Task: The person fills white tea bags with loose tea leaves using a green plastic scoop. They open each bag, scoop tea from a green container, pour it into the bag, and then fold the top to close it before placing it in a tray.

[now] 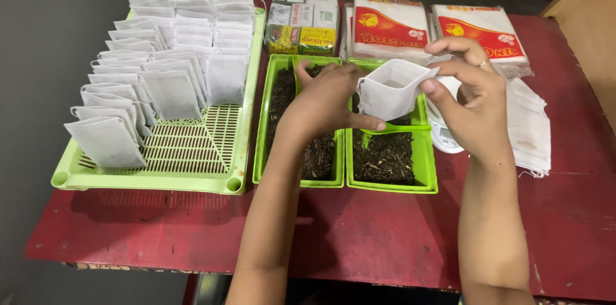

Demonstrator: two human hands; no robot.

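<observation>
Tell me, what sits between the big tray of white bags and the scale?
Two green trays of dark loose tea sit between the slotted tray and the scale, in the head view.

Glossy green plastic trays (423,184) hold rough dark loose tea (384,157); the white pouch (391,90) looks like matt, fibrous paper.

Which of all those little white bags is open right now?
The small white bag held up between both hands over the green trays of dark leaves. Its mouth gapes; the bags in the slotted tray stand flat.
</observation>
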